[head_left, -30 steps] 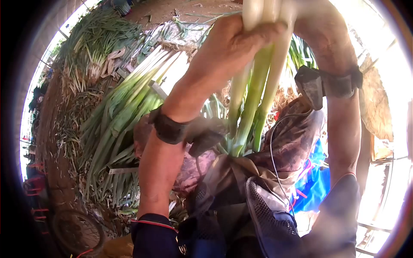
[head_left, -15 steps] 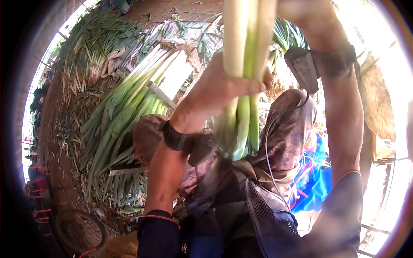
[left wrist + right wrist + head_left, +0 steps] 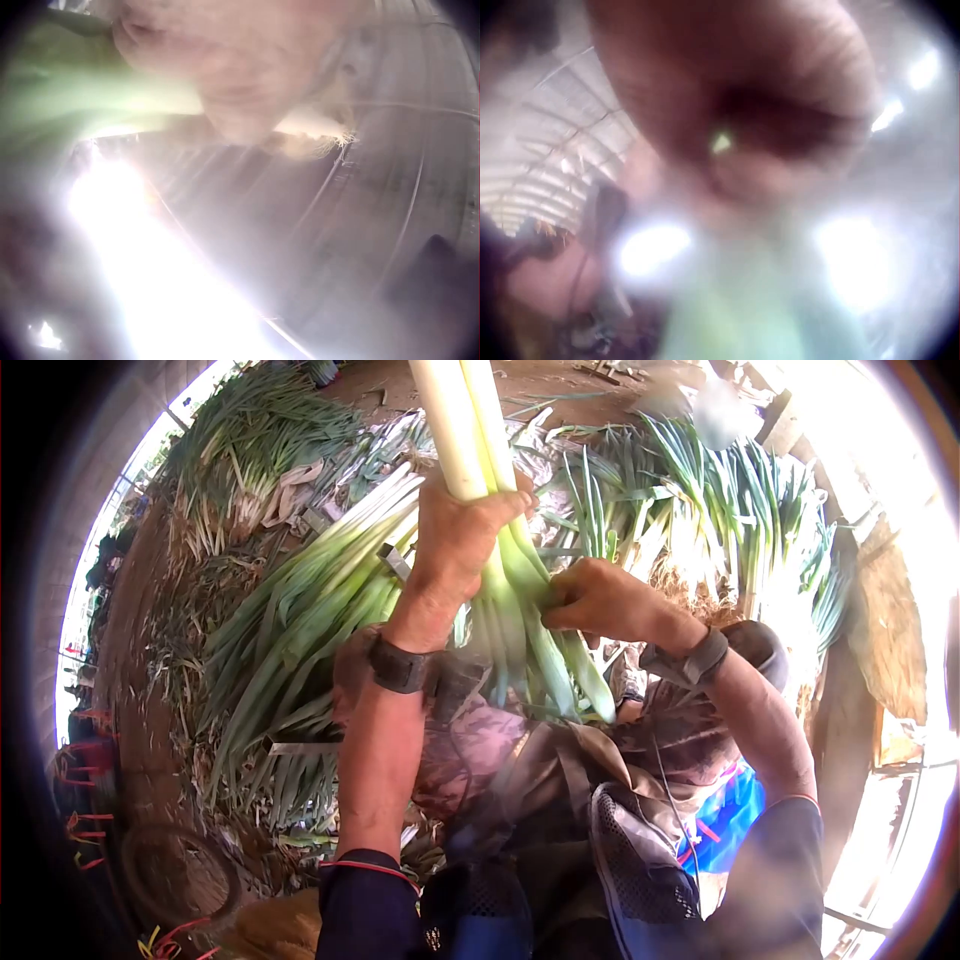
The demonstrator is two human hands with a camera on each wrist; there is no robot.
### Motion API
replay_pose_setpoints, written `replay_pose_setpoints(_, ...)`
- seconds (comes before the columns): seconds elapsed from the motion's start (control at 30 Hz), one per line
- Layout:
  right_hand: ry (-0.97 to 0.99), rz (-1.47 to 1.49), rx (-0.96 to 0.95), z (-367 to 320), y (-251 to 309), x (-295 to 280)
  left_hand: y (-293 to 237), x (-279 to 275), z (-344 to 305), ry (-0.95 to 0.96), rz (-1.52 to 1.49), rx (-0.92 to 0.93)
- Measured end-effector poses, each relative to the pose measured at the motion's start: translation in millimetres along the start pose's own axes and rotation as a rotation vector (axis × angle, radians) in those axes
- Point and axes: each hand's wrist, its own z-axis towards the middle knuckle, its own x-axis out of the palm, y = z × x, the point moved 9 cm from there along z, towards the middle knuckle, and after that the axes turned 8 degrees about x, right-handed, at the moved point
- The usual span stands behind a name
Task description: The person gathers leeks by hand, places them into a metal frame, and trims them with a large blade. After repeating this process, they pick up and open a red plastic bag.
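Note:
My left hand [image 3: 462,532] grips a few thick leeks [image 3: 452,430] around their stalks, above my lap. Their pale ends point up past the top of the head view, while the green leaves hang toward my knees. At the right side of those leaves is my right hand [image 3: 612,602], its fingers curled and pinching at a leaf. In the left wrist view, roots [image 3: 343,139] show beyond the blurred hand. The right wrist view has the curled fingers [image 3: 727,97] close up, with blurred green leaves [image 3: 742,307] below.
A large pile of leeks [image 3: 290,620] lies to my left by a metal bar [image 3: 396,563]. More leeks stand at the right [image 3: 740,510] and lie at the far left [image 3: 250,445]. A blue bag [image 3: 735,810] is beside my right leg. A wheel [image 3: 180,880] sits lower left.
My right hand has come down from the top of the view to the leaves. The left hand and the leeks have shifted left, and the leeks now lean left at the top.

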Motion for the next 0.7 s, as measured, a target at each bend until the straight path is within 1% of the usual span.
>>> replay_pose_setpoints(0.03, 0.158, 0.079, -0.002, 4.8, -7.0, 14.8, 2.0, -3.1, -2.5, -0.011, -0.016, -0.015)
replay_pose_setpoints(0.07, 0.240, 0.694, -0.668, 11.2, -17.8, 38.1, 5.0, -3.3, -4.2, -0.020, -0.005, -0.049)
replay_pose_setpoints(0.1, 0.396, 0.453, -0.715, -12.9, 1.9, 60.9, 10.3, -2.4, -5.1, -0.033, -0.016, -0.037)
replay_pose_setpoints(0.13, 0.314, 0.140, -0.973, -60.6, 22.8, 81.8, 15.9, -1.5, -5.7, -0.040, -0.026, -0.020)
replay_pose_setpoints(0.17, 0.513, 0.376, -1.045, -80.6, 16.5, 116.5, 22.3, -2.7, -7.0, -0.053, -0.086, -0.086)
replay_pose_setpoints(0.2, 0.720, 0.607, -1.097, -85.7, 11.0, 133.3, 24.9, -0.4, -2.8, 0.056, -0.193, -0.037)
replay_pose_setpoints(0.23, 0.717, 0.577, -1.118, -84.1, 14.0, 117.3, 24.4, -0.3, -3.5, 0.106, -0.222, -0.096)
replay_pose_setpoints(0.27, 0.473, 0.351, -1.040, -74.2, 8.3, 96.2, 25.7, -0.4, -9.4, 0.152, -0.253, -0.165)
replay_pose_setpoints(0.3, 0.230, 0.135, -0.946, -66.4, 13.1, 68.3, 26.9, -2.6, -15.5, 0.190, -0.275, -0.191)
replay_pose_setpoints(0.33, 0.155, -0.442, -0.249, -49.9, 44.2, 34.2, 27.3, -2.8, -21.8, 0.228, -0.299, -0.216)
replay_pose_setpoints(0.37, -0.149, -0.370, -0.269, -45.7, 53.3, -12.5, 20.8, 3.9, -29.5, 0.258, -0.431, -0.253)
replay_pose_setpoints(0.4, -0.376, -0.257, -0.197, -38.7, 50.1, -51.3, 34.2, 0.3, -33.2, 0.246, -0.457, -0.290)
replay_pose_setpoints(0.43, -0.444, -0.171, -0.138, -44.3, 57.8, -76.9, 37.5, 5.8, -38.7, 0.312, -0.518, -0.307)
replay_pose_setpoints(0.47, -0.559, -0.002, -0.282, -43.0, 55.7, -91.0, 39.6, 10.8, -44.5, 0.379, -0.577, -0.321)
replay_pose_setpoints(0.5, -0.435, 0.217, -0.397, -34.7, 60.0, -90.9, 25.7, 15.0, -51.1, 0.359, -0.541, -0.364)
replay_pose_setpoints(0.53, -0.303, 0.437, -0.508, -27.3, 67.9, -89.9, 23.8, 20.8, -56.5, 0.383, -0.550, -0.386)
replay_pose_setpoints(0.57, -0.313, 0.435, -0.510, -17.9, 67.9, -90.9, 28.9, 26.9, -59.3, 0.427, -0.533, -0.357)
replay_pose_setpoints(0.63, -0.149, 0.614, -0.565, -8.6, 84.9, -82.6, 27.2, 38.5, -67.0, 0.473, -0.520, -0.326)
replay_pose_setpoints(0.7, -0.092, 0.657, -0.434, -10.3, 80.5, -76.2, 24.2, 40.0, -77.0, 0.466, -0.415, -0.349)
